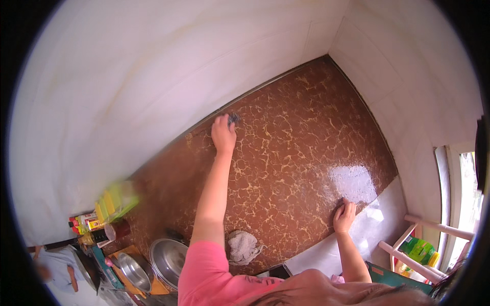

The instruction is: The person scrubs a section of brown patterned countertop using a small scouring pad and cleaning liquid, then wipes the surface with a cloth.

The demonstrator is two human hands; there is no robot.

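Note:
My left hand (223,134) is shut on a dark grey scouring pad (234,119), pressed to the brown marbled countertop (283,153) close to the back wall. Part of the pad is hidden by the fingers. My right hand (344,218) rests by the front edge of the countertop, fingertips on the surface and no object seen in it. A wet, shiny patch (352,181) lies just beyond that hand. Nearer to me, a crumpled pale cloth (244,247) lies on the countertop to the right of my left upper arm.
At left stand a metal basin (168,260), a steel bowl (134,271) on a wooden board, a yellow-green container (116,202) and several bottles. A person (61,267) is at lower left. On the right, a rack (415,264) holds a green-labelled bottle (419,250). White walls (183,69) bound the countertop.

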